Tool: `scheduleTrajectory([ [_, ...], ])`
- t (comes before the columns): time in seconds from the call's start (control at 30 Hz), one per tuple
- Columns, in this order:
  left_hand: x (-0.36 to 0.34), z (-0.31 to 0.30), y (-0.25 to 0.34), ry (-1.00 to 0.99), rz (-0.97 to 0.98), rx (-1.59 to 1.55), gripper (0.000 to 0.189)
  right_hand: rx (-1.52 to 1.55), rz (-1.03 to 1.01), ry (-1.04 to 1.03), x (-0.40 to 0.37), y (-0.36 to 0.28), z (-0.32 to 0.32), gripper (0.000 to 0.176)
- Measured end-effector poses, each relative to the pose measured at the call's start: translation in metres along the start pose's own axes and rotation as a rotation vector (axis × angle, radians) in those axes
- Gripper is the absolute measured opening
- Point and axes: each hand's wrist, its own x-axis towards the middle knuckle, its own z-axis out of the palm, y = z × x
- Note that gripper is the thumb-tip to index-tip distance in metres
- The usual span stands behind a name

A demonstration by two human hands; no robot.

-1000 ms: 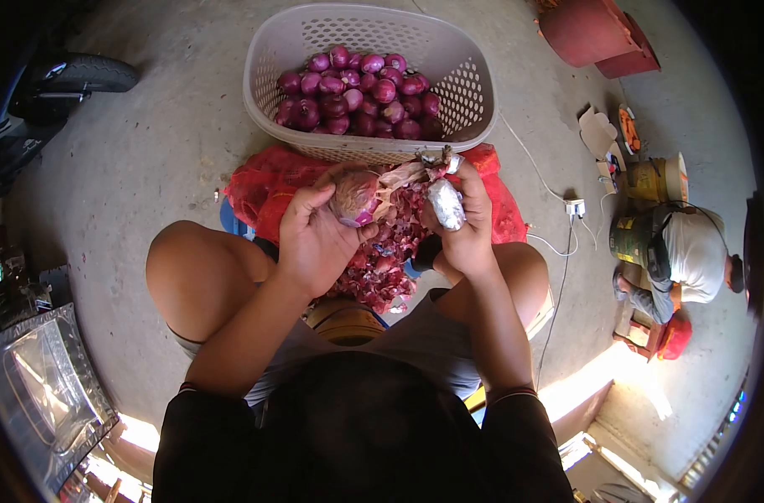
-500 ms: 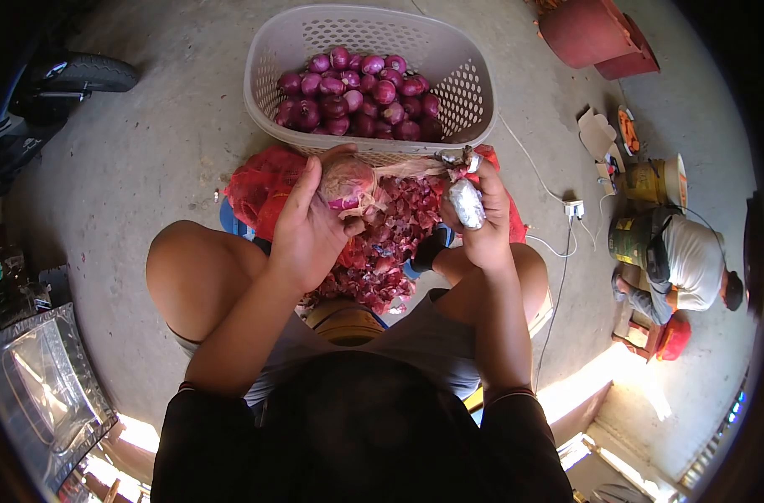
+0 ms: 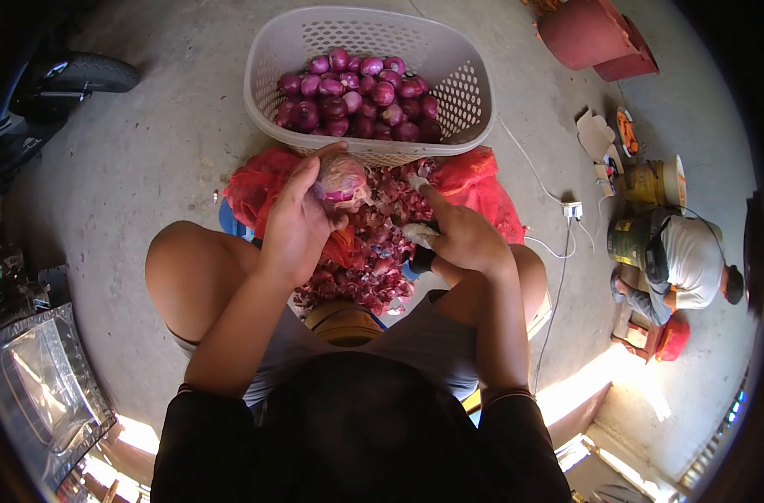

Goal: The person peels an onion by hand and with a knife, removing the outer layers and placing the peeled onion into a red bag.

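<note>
Since the frame half a second earlier, the right hand (image 3: 466, 241) is seen lowered away from the basket rim, and the strip of dry skin that was stretched between it and the red onion (image 3: 342, 179) is gone from view. The onion is held up by the left hand (image 3: 294, 226), just in front of the plastic basket (image 3: 265, 63), with thumb and fingers wrapped closely round its lower half. On the right hand the index finger is stretched out over the peel pile (image 3: 372, 251), while the other fingers are curled over a pale wrapped tool (image 3: 416, 232), only partly shown. Peeled red onions (image 3: 357, 96) are heaped inside the basket. A red mesh sack (image 3: 478, 180) is spread under the peels, between the knees. Well apart at the right, another person (image 3: 688, 256) is crouched on the concrete floor (image 3: 147, 159), near a white cable (image 3: 537, 163).
</note>
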Motion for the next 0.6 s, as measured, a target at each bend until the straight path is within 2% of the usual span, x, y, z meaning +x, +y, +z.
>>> scheduleTrajectory([
  [0.03,-0.001,0.0,0.0,-0.038,-0.001,-0.012,0.038,-0.024,0.035,-0.029,0.0,0.0,0.0,0.053],
  [0.13,-0.002,0.002,-0.002,-0.048,0.035,0.039,0.038,0.032,-0.021,0.098,0.001,0.004,0.003,0.055],
  [0.23,-0.002,0.002,-0.002,-0.042,0.01,0.143,0.04,-0.044,0.012,0.044,0.0,-0.002,-0.003,0.053],
  [0.43,-0.002,0.005,-0.001,-0.025,0.027,0.163,0.039,-0.02,-0.11,0.138,0.004,0.01,0.008,0.043],
  [0.6,-0.002,0.004,-0.002,-0.008,-0.003,0.193,0.038,-0.069,0.043,0.142,0.002,0.003,0.003,0.042],
])
